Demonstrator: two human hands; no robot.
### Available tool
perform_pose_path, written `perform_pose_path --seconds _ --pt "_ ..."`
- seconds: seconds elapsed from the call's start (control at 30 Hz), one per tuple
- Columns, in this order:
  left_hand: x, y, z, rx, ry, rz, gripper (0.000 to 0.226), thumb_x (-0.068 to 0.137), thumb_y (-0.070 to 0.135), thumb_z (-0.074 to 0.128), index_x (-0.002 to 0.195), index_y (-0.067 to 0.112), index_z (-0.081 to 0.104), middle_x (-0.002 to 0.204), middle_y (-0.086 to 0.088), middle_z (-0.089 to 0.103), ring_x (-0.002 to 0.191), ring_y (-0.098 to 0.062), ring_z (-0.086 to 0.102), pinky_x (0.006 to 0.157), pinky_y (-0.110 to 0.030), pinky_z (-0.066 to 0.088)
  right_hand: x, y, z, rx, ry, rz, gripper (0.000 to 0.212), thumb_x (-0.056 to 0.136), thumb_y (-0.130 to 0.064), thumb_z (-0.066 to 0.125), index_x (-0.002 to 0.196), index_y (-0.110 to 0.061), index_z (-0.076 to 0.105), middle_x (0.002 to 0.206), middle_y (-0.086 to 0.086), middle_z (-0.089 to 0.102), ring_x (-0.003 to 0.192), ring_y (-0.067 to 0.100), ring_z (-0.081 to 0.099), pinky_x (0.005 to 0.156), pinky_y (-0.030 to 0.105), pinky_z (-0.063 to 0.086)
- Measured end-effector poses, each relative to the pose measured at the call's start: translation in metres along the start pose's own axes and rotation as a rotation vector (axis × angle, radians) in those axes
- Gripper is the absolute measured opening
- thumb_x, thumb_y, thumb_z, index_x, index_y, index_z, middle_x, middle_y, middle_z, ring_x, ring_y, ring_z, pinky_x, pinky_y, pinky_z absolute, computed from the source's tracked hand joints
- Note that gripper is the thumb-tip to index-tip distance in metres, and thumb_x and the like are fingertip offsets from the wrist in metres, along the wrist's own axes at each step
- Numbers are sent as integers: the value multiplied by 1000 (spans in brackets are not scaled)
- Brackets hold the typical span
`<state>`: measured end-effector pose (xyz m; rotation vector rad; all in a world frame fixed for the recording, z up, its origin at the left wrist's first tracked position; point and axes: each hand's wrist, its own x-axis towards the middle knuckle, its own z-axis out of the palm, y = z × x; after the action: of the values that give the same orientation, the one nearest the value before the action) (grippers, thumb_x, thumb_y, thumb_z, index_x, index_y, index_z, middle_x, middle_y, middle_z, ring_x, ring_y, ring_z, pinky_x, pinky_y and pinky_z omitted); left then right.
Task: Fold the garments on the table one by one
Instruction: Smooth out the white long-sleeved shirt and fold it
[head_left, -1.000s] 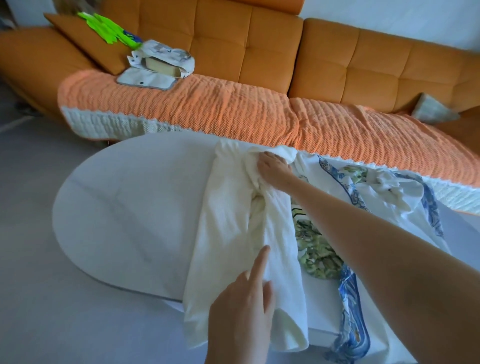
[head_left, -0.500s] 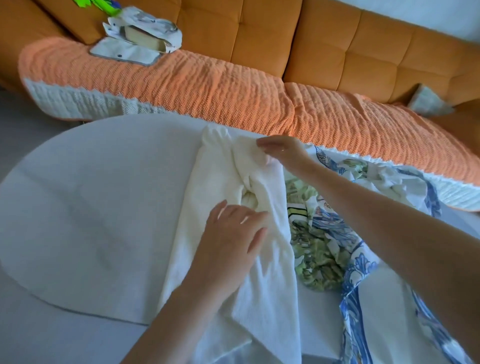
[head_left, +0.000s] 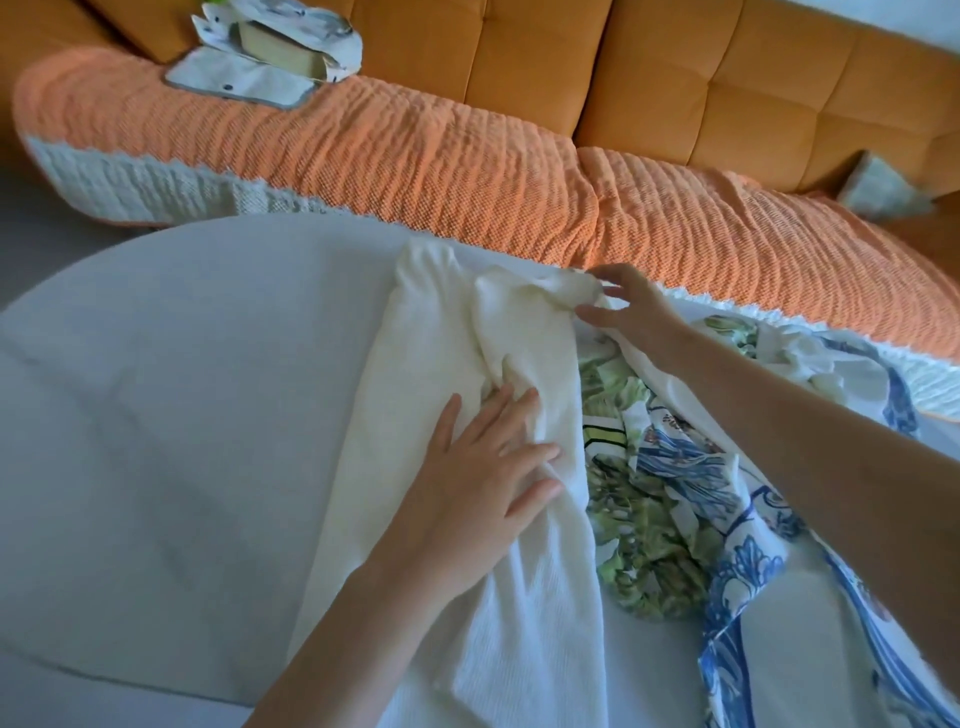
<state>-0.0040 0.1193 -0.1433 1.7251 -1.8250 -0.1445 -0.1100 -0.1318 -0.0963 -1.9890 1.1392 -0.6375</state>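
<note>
Observed from beside the table (head_left: 182, 389), a pale, rounded top standing just in front of an orange sofa (head_left: 675, 78).

White garment (head_left: 415, 389): a textured cloth laid in a long strip from the table's near edge to its far edge, roughly at the middle of the top. It is creased and bunched along its length, with a deep fold at mid-length.

Left hand (head_left: 483, 467): flat on the white garment at mid-length, palm down, fingers straight and spread. It presses on the cloth and grips nothing.

Right hand (head_left: 634, 306): at the far edge of the table, on the bunched far end of the white garment. The bunch sits between thumb and forefinger. The fingers are nearly straight, and whether they actually nip the cloth cannot be told.

Patterned garments (head_left: 649, 519): a crumpled heap in green, blue and white, lying on the right part of the table, touching the right side of the white garment and passing under the right forearm.

Surroundings: a ribbed orange throw (head_left: 415, 156) with a white border covers the sofa seat. A pale fabric pouch (head_left: 270, 57) lies on it toward the left, and a small grey cushion (head_left: 878, 189) on the seat to the right.
</note>
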Motion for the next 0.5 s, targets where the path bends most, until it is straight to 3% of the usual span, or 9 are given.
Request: perform_pose_path --seconds 0.1,0.17,0.23,0.33,0.37,0.43,0.5 --pt "-2 -3 5 -1 21 -13 43 90 49 28 109 30 62 153 10 27 143 -7 16 117 -41 8 7 -1 6 55 73 -8 23 86 -13 66 108 -10 59 96 -2 59 87 8 54 64 4 42" --pt "-4 -4 7 14 39 -10 37 91 47 31 100 28 61 152 9 29 142 -8 18 114 -41 9 19 -12 7 183 146 77 6 91 -18 60 95 -14 60 83 -4 58 75 7 54 71 14 43" --pt "-4 -3 9 30 49 -10 31 91 45 33 93 26 58 151 8 32 142 -9 21 113 -41 11 39 -20 5 243 178 199 13 94 -23 53 86 -15 59 82 0 56 78 14 52 78 27 42" --pt "-7 -2 11 48 64 -15 26 91 41 37 89 25 57 150 8 35 141 -10 25 114 -42 13 65 -38 14 -3 159 324 26 97 -28 39 83 -12 53 78 5 47 65 15 42 59 25 33" --pt "-7 -1 12 54 72 -14 23 91 40 38 88 26 57 149 7 37 140 -9 29 113 -42 14 72 -41 18 -106 165 321 31 97 -31 36 86 -9 54 84 8 48 69 18 44 61 26 34" --pt "-7 -1 13 52 82 -17 21 90 38 41 87 26 57 146 7 41 137 -9 34 112 -42 16 84 -38 27 -373 98 315 44 97 -40 36 84 -5 58 96 11 47 101 28 49 84 30 39" --pt "-6 -1 14 52 84 -23 20 90 38 42 87 26 57 145 7 42 136 -9 36 112 -42 17 94 -21 36 -627 13 305 58 94 -57 35 68 -7 52 110 14 51 133 34 30 110 46 22"
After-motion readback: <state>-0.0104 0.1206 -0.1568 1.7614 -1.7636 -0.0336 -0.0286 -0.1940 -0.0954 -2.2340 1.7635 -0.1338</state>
